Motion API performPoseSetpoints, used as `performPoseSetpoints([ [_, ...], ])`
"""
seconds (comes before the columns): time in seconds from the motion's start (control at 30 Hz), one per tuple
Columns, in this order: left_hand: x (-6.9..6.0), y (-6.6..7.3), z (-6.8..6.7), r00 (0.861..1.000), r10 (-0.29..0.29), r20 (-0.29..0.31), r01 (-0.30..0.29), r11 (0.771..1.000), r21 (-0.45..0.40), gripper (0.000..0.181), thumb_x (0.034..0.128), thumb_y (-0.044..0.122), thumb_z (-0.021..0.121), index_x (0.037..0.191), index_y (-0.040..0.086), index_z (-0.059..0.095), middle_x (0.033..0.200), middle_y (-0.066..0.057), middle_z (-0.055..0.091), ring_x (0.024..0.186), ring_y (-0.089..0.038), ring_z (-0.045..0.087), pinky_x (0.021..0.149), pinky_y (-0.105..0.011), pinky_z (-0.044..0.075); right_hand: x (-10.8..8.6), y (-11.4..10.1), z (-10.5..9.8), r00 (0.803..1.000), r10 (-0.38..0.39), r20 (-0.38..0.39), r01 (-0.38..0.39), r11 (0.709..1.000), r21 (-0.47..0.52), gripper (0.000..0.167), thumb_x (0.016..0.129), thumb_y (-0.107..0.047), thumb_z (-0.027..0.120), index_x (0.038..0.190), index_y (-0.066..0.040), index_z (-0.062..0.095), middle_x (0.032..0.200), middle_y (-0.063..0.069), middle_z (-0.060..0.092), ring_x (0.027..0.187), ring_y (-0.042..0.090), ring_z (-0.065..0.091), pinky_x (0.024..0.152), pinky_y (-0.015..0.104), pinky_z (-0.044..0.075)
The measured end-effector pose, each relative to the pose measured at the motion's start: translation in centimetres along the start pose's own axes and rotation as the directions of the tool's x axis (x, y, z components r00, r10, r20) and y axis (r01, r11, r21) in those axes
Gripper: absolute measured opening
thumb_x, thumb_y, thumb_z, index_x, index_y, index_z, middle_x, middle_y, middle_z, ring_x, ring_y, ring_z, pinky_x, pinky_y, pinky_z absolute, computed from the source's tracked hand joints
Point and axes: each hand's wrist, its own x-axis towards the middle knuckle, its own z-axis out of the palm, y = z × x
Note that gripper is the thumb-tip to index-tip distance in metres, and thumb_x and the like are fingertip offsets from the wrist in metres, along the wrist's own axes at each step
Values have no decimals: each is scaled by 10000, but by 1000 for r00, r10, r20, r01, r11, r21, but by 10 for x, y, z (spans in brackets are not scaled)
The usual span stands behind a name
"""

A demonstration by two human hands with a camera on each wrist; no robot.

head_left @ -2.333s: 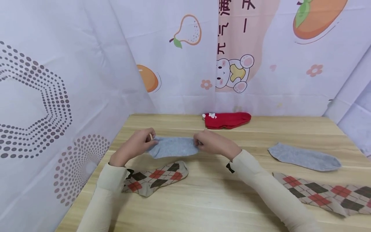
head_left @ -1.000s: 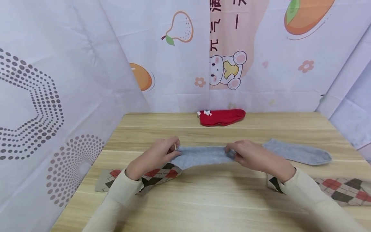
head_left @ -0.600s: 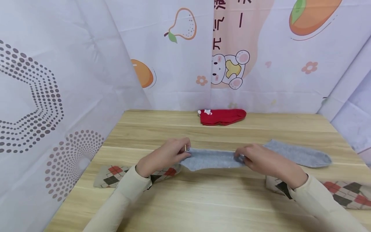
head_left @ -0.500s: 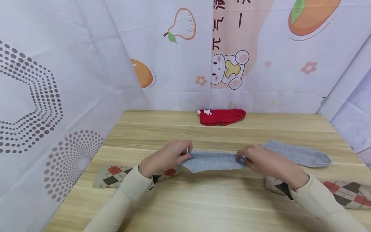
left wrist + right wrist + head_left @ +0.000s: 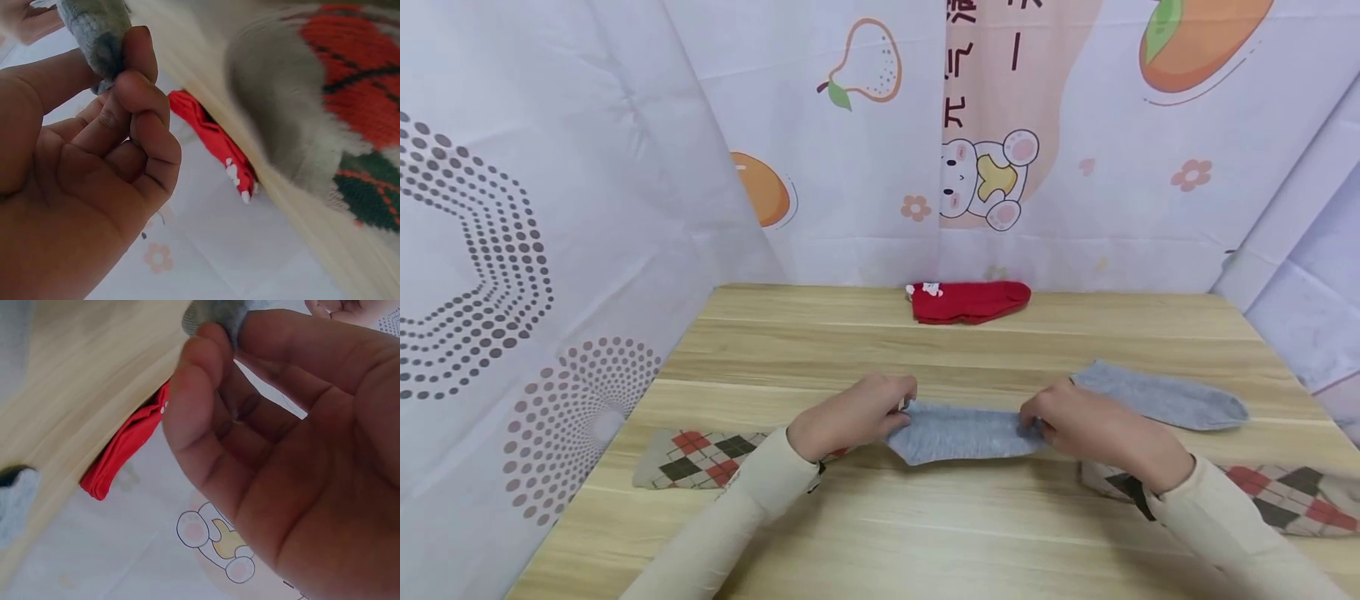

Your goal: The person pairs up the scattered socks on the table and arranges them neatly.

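Left hand (image 5: 863, 413), right hand (image 5: 1093, 427) pinch opposite ends of gray sock (image 5: 967, 433); red sock (image 5: 970, 302) far, second gray sock (image 5: 1176, 400) right.

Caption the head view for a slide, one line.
Both hands hold a gray sock between them over a wooden table, a red sock lying farther back.

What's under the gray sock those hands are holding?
Wooden table shows in front of and behind the gray sock; anything straight beneath is covered, so I can't tell.
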Motion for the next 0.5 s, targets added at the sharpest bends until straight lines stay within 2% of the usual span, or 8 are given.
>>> performPoseSetpoints([
  [0.1, 1, -2, 5, 1000, 2, 3, -2, 1000, 31, 184, 917, 90, 717, 1053, 53, 598, 780, 44, 586, 678, -77, 524, 646, -184, 467, 1, 0, 4, 999, -43, -16, 42, 999, -27, 378, 846, 145, 570, 963, -149, 776, 983, 23, 750, 922, 174, 708, 722, 304, 570],
  [0.2, 1, -4, 8, 1000, -7, 5, 6, 998, 57, 197, 914, 74, 711, 1066, 47, 588, 733, 55, 558, 649, -79, 510, 627, -190, 458, 3, 0, 9, 999, -48, -12, 47, 998, -53, 357, 846, 128, 604, 954, -170, 769, 967, 9, 751, 912, 175, 710, 723, 304, 570],
  [0.37, -1, -4, 11, 999, -34, 14, 33, 993, 110, 226, 915, 78, 702, 1095, 34, 571, 645, 54, 507, 570, -82, 463, 548, -202, 432, 5, 2, 12, 999, 25, 31, -22, 996, -90, 227, 857, 84, 633, 920, -127, 687, 850, 1, 697, 751, 117, 638, 647, 299, 520],
  [0.5, -2, -1, 10, 1000, -22, -5, 22, 988, 152, 224, 908, 75, 705, 1079, 32, 567, 597, 46, 474, 533, -83, 414, 511, -208, 390, 4, 2, 7, 993, 100, 58, -96, 993, -66, 141, 899, -3, 674, 990, -95, 618, 818, -5, 642, 713, 97, 582, 642, 314, 497],
])
